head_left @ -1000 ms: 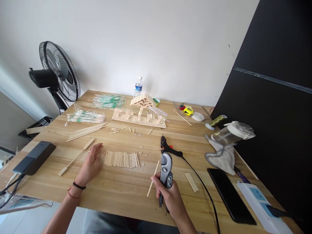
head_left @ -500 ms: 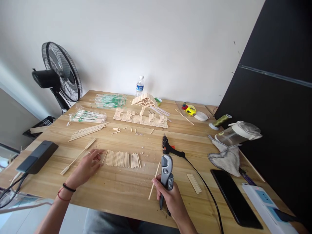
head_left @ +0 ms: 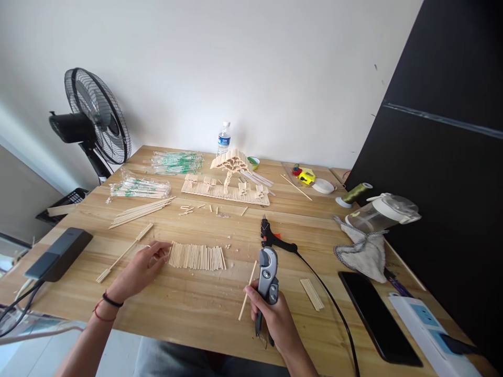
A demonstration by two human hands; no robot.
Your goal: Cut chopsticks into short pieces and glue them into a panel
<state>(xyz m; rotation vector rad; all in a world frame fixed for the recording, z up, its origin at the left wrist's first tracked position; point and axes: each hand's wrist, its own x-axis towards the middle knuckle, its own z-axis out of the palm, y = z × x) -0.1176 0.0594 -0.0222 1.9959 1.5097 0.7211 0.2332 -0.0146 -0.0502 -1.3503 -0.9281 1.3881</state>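
A row of short wooden sticks (head_left: 196, 256) lies side by side in front of me. At its left end, my left hand (head_left: 151, 257) has its fingers curled round the last short stick, which rests against the row; the fingers partly hide it. My right hand (head_left: 271, 309) grips grey pruning shears (head_left: 268, 272), jaws upward. Between thumb and forefinger of that hand is a longer wooden stick (head_left: 247, 293), slanting beside the shears. A black glue gun (head_left: 271, 235) lies just beyond the shears.
A stick-built model (head_left: 228, 191) stands farther back, near a water bottle (head_left: 223, 139). Bagged sticks (head_left: 141, 186) and loose long sticks (head_left: 139, 212) lie at left. Right of my right hand are the glue gun's cable (head_left: 334, 296), short sticks (head_left: 312, 294), a phone (head_left: 377, 319) and a power strip (head_left: 424, 324).
My left hand has moved slightly right, bringing the slanted end stick up against the row. The right hand keeps the shears and the longer stick nearly still.
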